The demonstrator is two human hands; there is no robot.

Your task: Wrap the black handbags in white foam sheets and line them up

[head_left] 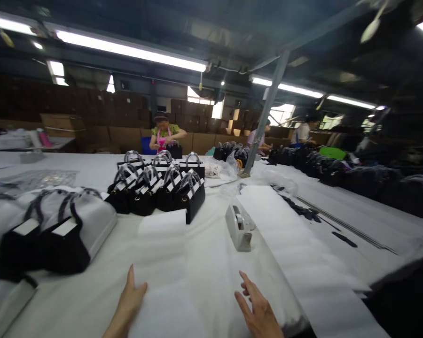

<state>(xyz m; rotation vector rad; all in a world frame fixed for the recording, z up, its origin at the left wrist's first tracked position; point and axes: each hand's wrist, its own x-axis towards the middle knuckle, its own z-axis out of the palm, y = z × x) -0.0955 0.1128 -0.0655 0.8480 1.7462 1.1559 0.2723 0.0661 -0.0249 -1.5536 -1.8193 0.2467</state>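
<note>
My left hand (131,296) lies flat with fingers together and stretched out on a sheet of white wrapping paper (169,263) at the near edge of the table. My right hand (259,312) rests open on the same white sheet stack, fingers spread, holding nothing. A grey tape dispenser (238,226) stands just beyond my right hand. A cluster of small black handbags (158,190) with wrapped handles stands further back at the centre.
Larger black and grey bags (52,230) lie at the left. More white sheets (296,234) and dark straps (303,211) lie to the right. A row of dark bags (373,183) runs along the right. Other people (164,134) work at the table's far end, beside a metal post (264,117).
</note>
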